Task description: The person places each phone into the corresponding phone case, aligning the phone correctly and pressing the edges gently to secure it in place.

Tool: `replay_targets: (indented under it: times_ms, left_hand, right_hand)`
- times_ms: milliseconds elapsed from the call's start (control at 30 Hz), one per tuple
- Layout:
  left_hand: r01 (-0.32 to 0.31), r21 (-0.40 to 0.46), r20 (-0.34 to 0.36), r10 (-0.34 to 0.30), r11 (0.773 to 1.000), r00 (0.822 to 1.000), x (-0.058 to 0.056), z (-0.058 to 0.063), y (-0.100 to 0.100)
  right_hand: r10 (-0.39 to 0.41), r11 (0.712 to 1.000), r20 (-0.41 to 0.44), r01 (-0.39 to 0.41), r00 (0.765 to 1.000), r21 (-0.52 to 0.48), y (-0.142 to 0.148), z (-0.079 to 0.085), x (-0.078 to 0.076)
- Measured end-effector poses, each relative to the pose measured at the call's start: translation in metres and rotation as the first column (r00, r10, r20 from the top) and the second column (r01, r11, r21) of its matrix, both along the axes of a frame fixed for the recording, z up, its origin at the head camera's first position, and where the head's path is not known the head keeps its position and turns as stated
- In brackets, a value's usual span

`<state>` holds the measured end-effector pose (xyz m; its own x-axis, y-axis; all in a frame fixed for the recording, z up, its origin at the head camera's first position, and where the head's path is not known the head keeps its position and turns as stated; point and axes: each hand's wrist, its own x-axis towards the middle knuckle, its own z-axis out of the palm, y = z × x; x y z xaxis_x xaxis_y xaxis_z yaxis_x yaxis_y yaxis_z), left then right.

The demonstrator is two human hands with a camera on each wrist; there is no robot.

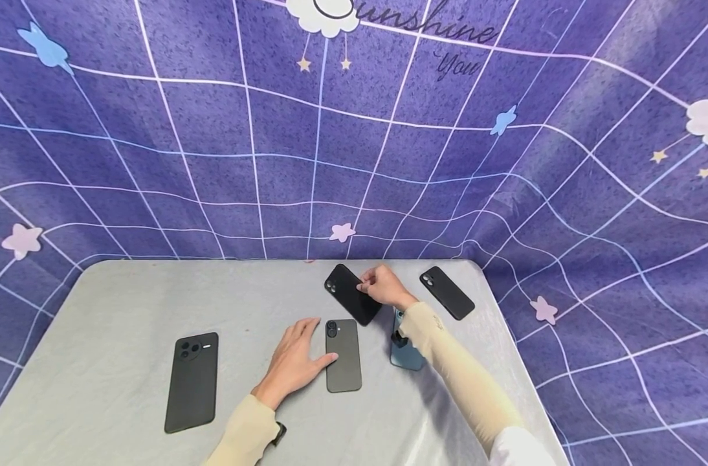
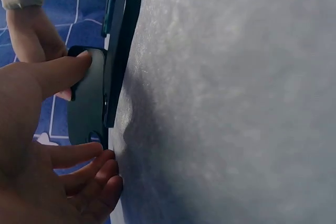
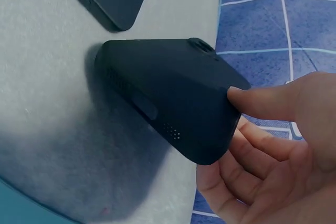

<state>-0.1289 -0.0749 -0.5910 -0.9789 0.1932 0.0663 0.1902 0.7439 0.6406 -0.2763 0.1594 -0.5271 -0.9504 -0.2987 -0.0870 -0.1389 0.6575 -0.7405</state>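
Note:
In the head view a black phone case [image 1: 351, 296] with camera cutouts lies slantwise at the back of the table. My right hand [image 1: 386, 286] pinches its right edge, thumb on the back and fingers beneath. That edge is tipped up, as the right wrist view shows on the case [image 3: 163, 87], with a port slot and small speaker holes at its end. My left hand [image 1: 296, 359] rests beside a dark grey phone [image 1: 343, 359], thumb at its left edge and fingers stretched out. In the left wrist view, the grey phone [image 2: 123, 40] appears edge-on behind the thumb.
A blue phone [image 1: 406, 357] lies partly under my right forearm. Another black case [image 1: 447, 292] is at the back right corner. A large dark phone [image 1: 192, 382] lies at the left. A purple gridded curtain [image 1: 284, 142] hangs behind the grey table [image 1: 121, 304].

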Motion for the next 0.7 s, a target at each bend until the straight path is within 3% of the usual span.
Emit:
replay_targets:
  times_ms: [333, 700]
  left_hand:
    - [0.064, -0.100, -0.004, -0.064, 0.993, 0.998, -0.009, -0.001, 0.006]
    - [0.085, -0.115, 0.024, -0.083, 0.990, 0.996, -0.014, 0.003, 0.006]
  right_hand:
    - [-0.061, 0.994, 0.018, 0.062, 0.998, -0.084, 0.006, -0.001, 0.019]
    - [-0.164, 0.967, 0.058, 0.172, 0.985, -0.190, 0.016, -0.001, 0.047]
